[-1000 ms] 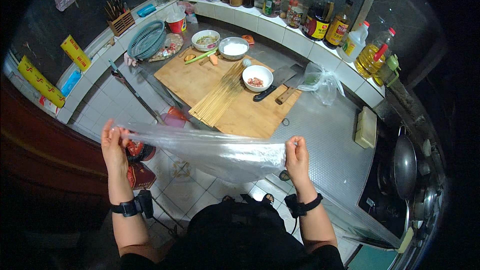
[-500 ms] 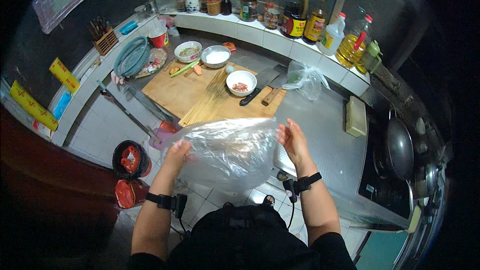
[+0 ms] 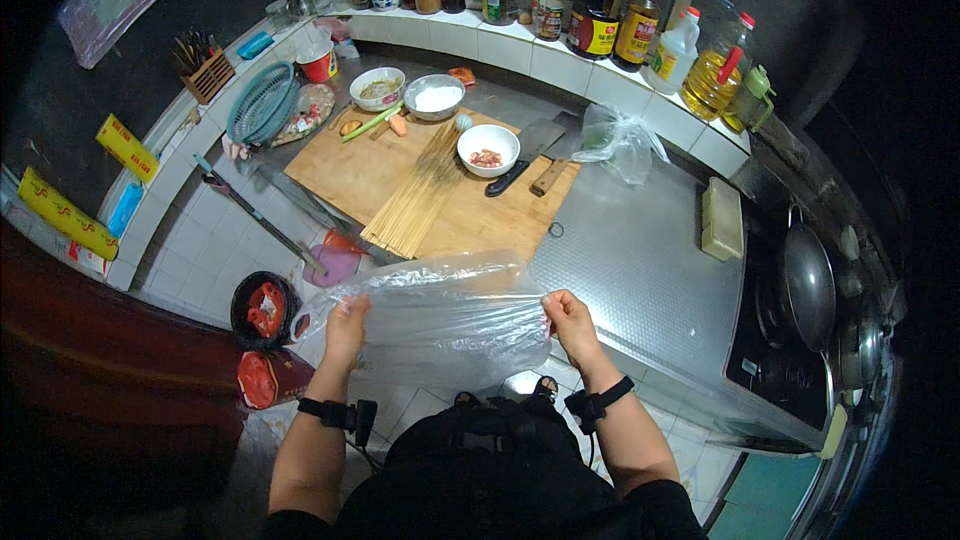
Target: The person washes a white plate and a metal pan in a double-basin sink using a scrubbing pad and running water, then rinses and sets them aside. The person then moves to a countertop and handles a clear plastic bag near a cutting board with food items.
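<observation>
A clear plastic bag (image 3: 450, 315) is stretched between my two hands, in front of the counter's near edge. My left hand (image 3: 346, 328) is closed on its left side, and my right hand (image 3: 572, 325) pinches its right edge, drawing creases toward the fingers. Beyond the bag lies a wooden cutting board (image 3: 335, 180) with a bundle of thin bamboo skewers (image 3: 415, 205). On the board's right part are a white bowl (image 3: 489, 151) with pieces of meat in it, a cleaver (image 3: 524, 157) with a black handle and another wooden-handled tool (image 3: 550, 176).
Behind the board stand a bowl of greens (image 3: 378, 88) and a metal bowl of white powder (image 3: 435, 97). A knotted plastic bag (image 3: 618, 145) sits to the right. Sauce bottles (image 3: 597, 15) line the ledge. A wok (image 3: 808, 275) rests on the stove; a bin (image 3: 263, 311) stands at left.
My right hand has gone from spread fingers beside the bag to pinching its edge. The bag is now pulled flatter and tauter, and my left hand has moved slightly lower.
</observation>
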Demonstrator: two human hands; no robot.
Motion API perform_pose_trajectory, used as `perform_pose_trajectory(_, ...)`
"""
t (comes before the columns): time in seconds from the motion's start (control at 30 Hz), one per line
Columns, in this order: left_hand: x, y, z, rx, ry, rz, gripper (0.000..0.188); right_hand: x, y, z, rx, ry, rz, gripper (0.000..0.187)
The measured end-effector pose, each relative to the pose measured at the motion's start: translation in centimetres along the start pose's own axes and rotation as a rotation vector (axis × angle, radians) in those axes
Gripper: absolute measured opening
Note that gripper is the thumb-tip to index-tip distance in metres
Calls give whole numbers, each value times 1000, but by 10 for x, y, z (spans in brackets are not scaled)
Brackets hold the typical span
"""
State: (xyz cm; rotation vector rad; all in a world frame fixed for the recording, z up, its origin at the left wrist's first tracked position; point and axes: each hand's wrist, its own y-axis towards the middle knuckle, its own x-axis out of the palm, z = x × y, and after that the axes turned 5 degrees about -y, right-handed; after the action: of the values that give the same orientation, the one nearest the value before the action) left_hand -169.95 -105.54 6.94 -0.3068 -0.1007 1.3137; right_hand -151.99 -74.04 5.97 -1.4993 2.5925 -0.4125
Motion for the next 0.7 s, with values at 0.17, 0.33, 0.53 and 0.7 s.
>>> perform_pose_trajectory(0.17,-21,0,-12,-98,-121,49,22,12,5,-2,-29,-42,59,19)
perform_pose_trajectory(0.33,-36,-4,-38,-304,-495,-59,22,3,0,9,294,379,-234,33)
perform_pose_trajectory(0.53,-38,-31,-64,-468,-364,-120,25,-13,-25,54,428,-50,-347,22)
perform_pose_trajectory(0.7,-20,-31,-55,-135,-24,36,26,-3,-26,56,-77,-469,36,27)
